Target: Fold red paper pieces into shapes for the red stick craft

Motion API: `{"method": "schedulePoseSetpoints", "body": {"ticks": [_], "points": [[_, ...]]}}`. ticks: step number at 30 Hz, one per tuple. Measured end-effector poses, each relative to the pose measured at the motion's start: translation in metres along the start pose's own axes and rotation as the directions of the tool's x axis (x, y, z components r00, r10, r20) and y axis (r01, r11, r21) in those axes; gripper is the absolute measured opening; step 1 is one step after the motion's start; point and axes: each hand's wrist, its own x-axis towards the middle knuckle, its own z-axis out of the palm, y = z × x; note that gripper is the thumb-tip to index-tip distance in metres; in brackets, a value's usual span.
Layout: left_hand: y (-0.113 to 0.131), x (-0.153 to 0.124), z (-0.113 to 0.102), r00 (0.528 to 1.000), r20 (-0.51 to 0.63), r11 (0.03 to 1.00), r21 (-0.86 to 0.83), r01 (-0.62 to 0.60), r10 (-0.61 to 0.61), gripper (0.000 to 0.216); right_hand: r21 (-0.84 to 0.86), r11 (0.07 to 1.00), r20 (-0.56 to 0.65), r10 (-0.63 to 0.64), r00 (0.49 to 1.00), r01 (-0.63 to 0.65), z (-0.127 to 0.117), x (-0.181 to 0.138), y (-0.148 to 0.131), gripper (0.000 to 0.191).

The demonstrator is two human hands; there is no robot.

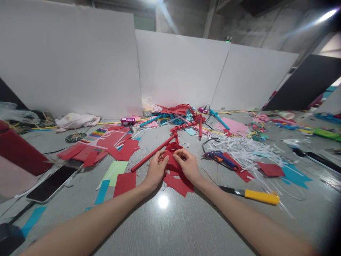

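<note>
My left hand (156,169) and my right hand (188,164) meet over a small piece of red paper (172,160) at the table's middle, fingers curled and pinching it from both sides. More red paper pieces (178,184) lie under and in front of the hands. A rolled red paper stick (149,156) runs diagonally from beside my left hand up to a folded red paper chain (181,126).
A yellow-handled utility knife (253,195) lies right of my right forearm. A blue glue gun (220,157) and white paper shreds (245,147) sit beyond it. A phone (52,184), red sheets (106,144) and a green sheet (115,170) lie left. White boards (181,67) wall the back.
</note>
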Motion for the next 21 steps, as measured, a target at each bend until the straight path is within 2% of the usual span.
{"method": "schedulePoseSetpoints", "body": {"ticks": [3,7,16,21], "points": [[0.001,-0.001,0.001,0.994,0.109,1.000,0.002,-0.020,0.019,0.045,0.020,1.000,0.002,-0.002,1.000,0.002,0.000,0.000,0.001,0.019],[0.001,-0.002,0.002,0.984,0.175,0.999,-0.018,-0.039,0.042,0.040,0.030,0.999,0.000,0.013,1.000,-0.013,0.000,0.001,0.001,0.020],[-0.001,-0.001,0.001,0.985,0.168,0.999,-0.024,-0.026,0.030,0.044,0.025,1.000,0.034,0.017,0.999,-0.018,0.000,0.000,-0.006,0.021],[0.002,-0.001,0.001,0.988,0.153,0.998,-0.049,-0.028,0.036,0.043,0.017,1.000,0.098,0.007,0.995,-0.009,0.000,-0.003,-0.017,0.022]]}}
